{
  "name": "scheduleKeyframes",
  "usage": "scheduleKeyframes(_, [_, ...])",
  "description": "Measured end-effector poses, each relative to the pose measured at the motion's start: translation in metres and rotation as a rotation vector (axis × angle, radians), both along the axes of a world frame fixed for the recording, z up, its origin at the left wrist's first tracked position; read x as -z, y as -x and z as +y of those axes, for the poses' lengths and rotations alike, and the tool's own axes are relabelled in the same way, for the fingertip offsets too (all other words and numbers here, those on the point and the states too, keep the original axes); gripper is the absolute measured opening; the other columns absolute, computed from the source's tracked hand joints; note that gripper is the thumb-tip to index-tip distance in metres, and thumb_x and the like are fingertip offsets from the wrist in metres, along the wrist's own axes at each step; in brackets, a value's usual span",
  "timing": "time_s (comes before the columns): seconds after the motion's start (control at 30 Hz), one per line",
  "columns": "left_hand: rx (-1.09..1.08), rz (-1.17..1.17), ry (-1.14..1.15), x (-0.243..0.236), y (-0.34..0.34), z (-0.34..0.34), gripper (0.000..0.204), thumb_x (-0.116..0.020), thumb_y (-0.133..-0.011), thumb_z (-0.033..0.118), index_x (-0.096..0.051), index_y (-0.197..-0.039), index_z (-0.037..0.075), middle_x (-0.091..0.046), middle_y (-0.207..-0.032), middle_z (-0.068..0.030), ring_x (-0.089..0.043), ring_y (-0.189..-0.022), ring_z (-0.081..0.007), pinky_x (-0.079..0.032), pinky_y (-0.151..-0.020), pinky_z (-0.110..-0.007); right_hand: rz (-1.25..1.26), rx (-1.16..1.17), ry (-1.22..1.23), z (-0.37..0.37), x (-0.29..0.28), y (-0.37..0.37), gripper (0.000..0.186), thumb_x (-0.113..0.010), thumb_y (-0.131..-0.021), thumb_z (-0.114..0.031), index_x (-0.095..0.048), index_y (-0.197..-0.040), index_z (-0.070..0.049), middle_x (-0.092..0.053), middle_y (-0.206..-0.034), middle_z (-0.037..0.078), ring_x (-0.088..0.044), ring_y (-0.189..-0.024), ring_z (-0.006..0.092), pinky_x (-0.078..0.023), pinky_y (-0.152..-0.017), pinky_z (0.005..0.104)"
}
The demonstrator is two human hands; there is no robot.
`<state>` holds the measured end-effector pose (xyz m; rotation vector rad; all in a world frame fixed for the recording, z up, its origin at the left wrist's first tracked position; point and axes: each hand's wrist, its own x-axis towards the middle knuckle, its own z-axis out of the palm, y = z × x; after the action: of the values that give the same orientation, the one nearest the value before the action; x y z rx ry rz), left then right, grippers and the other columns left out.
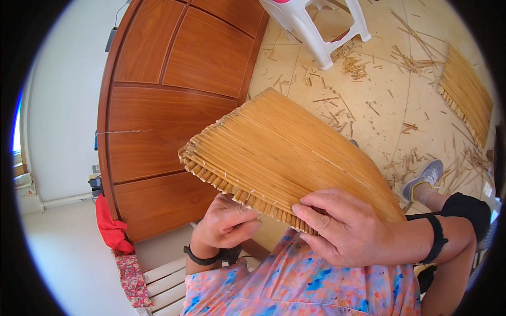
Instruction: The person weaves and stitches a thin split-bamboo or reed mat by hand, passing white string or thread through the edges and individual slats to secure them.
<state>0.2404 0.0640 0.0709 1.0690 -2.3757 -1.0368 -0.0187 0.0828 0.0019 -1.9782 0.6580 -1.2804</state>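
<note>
I see stalk panel (pixel 295 152) reaching toward upper left from right grip (pixel 342 226), pinching lower edge; long axis slants lower right. Left grip (pixel 226 221) beneath edge, can't tell whether holding.

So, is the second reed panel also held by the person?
No, the second panel lies on the floor at the picture's right.

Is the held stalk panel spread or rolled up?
Spread: the stalk panel forms one broad sheet, stalks side by side, its edge in the right hand.
</note>
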Motion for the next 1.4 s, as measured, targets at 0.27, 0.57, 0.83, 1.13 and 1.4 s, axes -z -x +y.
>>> scheduleKeyframes(0.27, [-0.013,0.026,-0.013,-0.009,0.009,-0.002,0.021,-0.066,-0.075,-0.005,-0.07,-0.095,-0.003,-0.061,-0.06,-0.0085,-0.062,-0.052,-0.0256,-0.049,-0.056,-0.031,-0.031,-0.007,-0.015,-0.003,0.001,-0.001,0.045,-0.071,-0.076,-0.01,-0.058,-0.112,0.012,-0.055,-0.1,0.018,-0.058,-0.089,0.0308,-0.051,-0.079,0.037])
scheduleKeyframes(0.57, [-0.201,-0.051,-0.038,-0.016,0.02,0.007,0.015,-0.066,-0.076,-0.006,-0.071,-0.089,-0.001,-0.061,-0.06,-0.0089,-0.062,-0.051,-0.0209,-0.045,-0.048,-0.028,-0.048,-0.01,-0.034,-0.004,0.003,0.0,0.045,-0.072,-0.076,-0.01,-0.058,-0.113,0.012,-0.055,-0.1,0.017,-0.058,-0.088,0.0306,-0.051,-0.078,0.0367])
scheduleKeyframes(0.83, [-0.148,-0.063,0.038,-0.01,0.021,0.002,0.011,-0.068,-0.075,-0.007,-0.07,-0.084,-0.001,-0.063,-0.061,-0.0089,-0.062,-0.05,-0.0205,-0.045,-0.048,-0.028,-0.03,-0.015,0.001,-0.008,0.003,0.002,0.047,-0.072,-0.076,-0.01,-0.057,-0.113,0.014,-0.055,-0.098,0.017,-0.058,-0.088,0.0306,-0.051,-0.078,0.0359])
scheduleKeyframes(1.13, [-0.311,-0.082,-0.073,-0.013,0.026,0.007,0.006,-0.069,-0.078,-0.004,-0.07,-0.082,0.0,-0.064,-0.063,-0.0103,-0.063,-0.052,-0.0202,-0.046,-0.049,-0.027,-0.059,-0.019,-0.09,-0.007,0.004,0.001,0.045,-0.072,-0.076,-0.01,-0.06,-0.115,0.008,-0.059,-0.102,0.018,-0.061,-0.087,0.0315,-0.053,-0.076,0.0376])
scheduleKeyframes(1.4, [-0.518,-0.114,-0.277,-0.027,0.034,0.015,0.005,-0.064,-0.087,-0.002,-0.066,-0.091,-0.001,-0.062,-0.064,-0.0038,-0.062,-0.054,-0.0105,-0.046,-0.05,-0.023,-0.03,-0.003,-0.081,-0.008,0.003,0.001,0.044,-0.07,-0.079,-0.012,-0.058,-0.116,0.009,-0.057,-0.101,0.016,-0.058,-0.089,0.0303,-0.051,-0.079,0.0372])
